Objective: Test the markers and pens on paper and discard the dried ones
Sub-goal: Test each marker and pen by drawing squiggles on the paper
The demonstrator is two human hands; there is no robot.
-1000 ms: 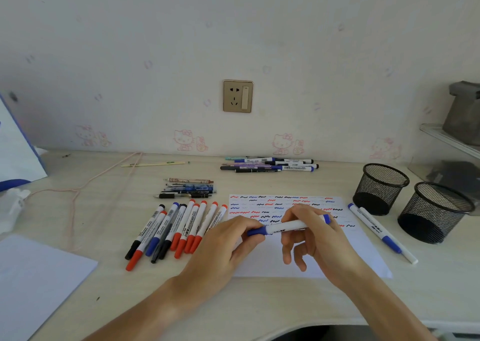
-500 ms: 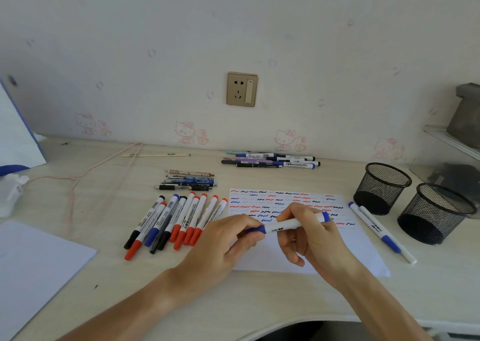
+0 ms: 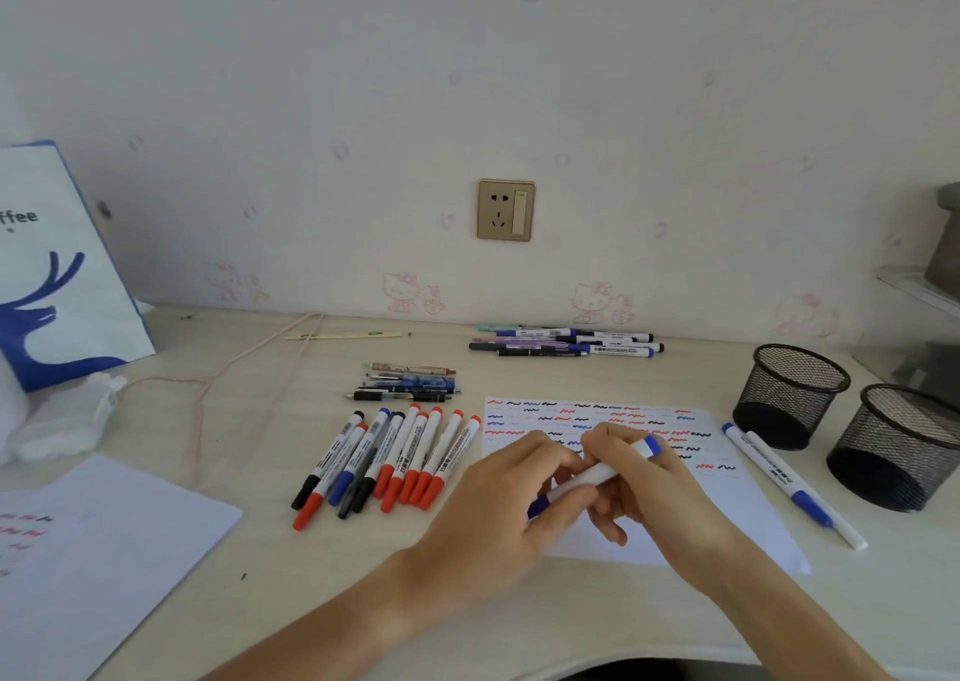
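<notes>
A pale wood-grain desk [image 3: 260,420] runs up to a wall papered with faint pink cartoon cats, a brass-coloured socket plate [image 3: 506,209] set in the middle of it. Two black wire-mesh pen cups [image 3: 790,394] stand at the right, a white paper bag with a blue deer print [image 3: 57,275] at the left. A fanned row of white markers with red, blue and black caps [image 3: 384,459] lies beside a white sheet covered in red, blue and black squiggles [image 3: 727,504]. Above that sheet, a white marker with a blue cap [image 3: 597,472] sits tilted between both hands: the left hand [image 3: 498,519] pinches its capped lower end, and the right hand [image 3: 660,493] curls round the barrel, blue tail pointing up-right.
</notes>
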